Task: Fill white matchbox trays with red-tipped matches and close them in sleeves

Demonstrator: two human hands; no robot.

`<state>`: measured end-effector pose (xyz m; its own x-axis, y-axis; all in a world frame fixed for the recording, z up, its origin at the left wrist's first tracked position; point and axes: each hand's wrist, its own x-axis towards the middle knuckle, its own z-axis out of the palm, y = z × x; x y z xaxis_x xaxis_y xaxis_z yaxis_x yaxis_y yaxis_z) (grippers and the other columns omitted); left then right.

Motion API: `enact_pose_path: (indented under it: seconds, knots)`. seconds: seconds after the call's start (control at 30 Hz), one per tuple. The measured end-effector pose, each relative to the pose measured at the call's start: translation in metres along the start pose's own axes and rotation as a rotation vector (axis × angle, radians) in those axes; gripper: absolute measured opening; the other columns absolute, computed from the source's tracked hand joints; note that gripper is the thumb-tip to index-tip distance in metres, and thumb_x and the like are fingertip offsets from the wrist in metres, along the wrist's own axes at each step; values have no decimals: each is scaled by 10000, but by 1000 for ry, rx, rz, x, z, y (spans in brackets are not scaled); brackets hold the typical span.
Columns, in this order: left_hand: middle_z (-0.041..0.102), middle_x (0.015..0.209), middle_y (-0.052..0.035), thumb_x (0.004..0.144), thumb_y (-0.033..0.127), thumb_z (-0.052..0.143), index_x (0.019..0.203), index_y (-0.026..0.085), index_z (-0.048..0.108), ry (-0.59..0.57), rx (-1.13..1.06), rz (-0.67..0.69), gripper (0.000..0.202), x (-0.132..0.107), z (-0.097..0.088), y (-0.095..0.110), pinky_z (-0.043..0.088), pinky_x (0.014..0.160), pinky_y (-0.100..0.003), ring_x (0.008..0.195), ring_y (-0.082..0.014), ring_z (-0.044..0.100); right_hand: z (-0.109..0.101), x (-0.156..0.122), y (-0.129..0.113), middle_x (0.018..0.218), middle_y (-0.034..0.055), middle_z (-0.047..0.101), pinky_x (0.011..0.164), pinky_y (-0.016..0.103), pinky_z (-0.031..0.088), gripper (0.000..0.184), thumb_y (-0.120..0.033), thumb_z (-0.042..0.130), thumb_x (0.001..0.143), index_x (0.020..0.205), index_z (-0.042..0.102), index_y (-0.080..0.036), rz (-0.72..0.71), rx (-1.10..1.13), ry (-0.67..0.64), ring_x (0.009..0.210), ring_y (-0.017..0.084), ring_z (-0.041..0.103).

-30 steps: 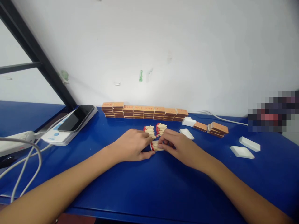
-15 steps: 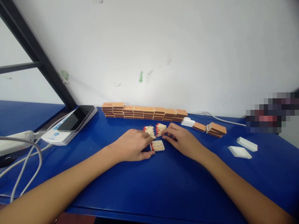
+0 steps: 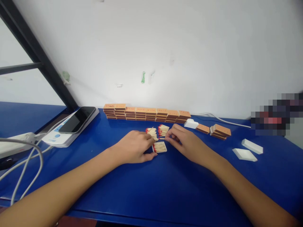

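A small white matchbox tray (image 3: pixel 166 149) with red-headed matches in it lies on the blue table. My left hand (image 3: pixel 134 147) grips its left end between thumb and fingers, covering that end. Just behind the tray, my right hand (image 3: pixel 186 143) pinches a match (image 3: pixel 162 138) lying sideways, red head to the left. Beyond the fingers are two heaps of loose matches, a left heap (image 3: pixel 151 133) partly hidden by my left hand and a right heap (image 3: pixel 163 130).
Stacked orange matchboxes (image 3: pixel 140 114) line the wall. More matchboxes (image 3: pixel 220 130) stand to the right, near white empty trays (image 3: pixel 245 154). At left, a phone (image 3: pixel 77 120) rests on a white device (image 3: pixel 55 138), beside cables (image 3: pixel 40 160) and a power strip (image 3: pixel 16 143).
My right hand has drawn slightly away from the right heap toward the tray, and a single match now shows in its fingertips. My left hand has stayed on the tray.
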<state>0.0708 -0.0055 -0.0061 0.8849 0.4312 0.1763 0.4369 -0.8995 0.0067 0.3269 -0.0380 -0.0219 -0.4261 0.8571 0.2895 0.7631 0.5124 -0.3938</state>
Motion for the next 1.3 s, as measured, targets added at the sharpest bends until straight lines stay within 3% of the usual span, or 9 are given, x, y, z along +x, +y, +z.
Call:
enact_pose_path:
  seconds: [0.17,0.33,0.5,1.3]
  knots:
    - [724,893,-81,1014,473,599,998,134,709,-20,11,-3,357,0,-1,0,512,688,-351,796,-239,707,1,-1,-16,943,35,620,685,306,479,119,-231,563,1042,959,649,-237,-52,70,-61,795,173,614]
    - [728,925,-80,1017,483,592,1072,126,715,-48,20,-7,382,1,-2,1,527,720,-381,840,-260,717,6,1,8,973,43,632,703,325,485,144,-257,548,1052,1060,691,-240,26,33,45,788,177,618]
    - [738,957,-82,1015,477,597,1107,130,719,-59,23,-18,379,1,-3,2,530,729,-382,858,-262,723,10,2,25,996,53,628,700,339,492,156,-244,546,1041,1084,696,-240,20,-43,16,801,192,629]
    - [737,938,-79,1013,479,604,1050,129,715,-50,23,-16,368,1,-3,2,500,694,-362,829,-249,716,13,4,21,906,25,570,659,308,450,128,-225,597,1022,980,717,-221,18,11,12,735,158,571]
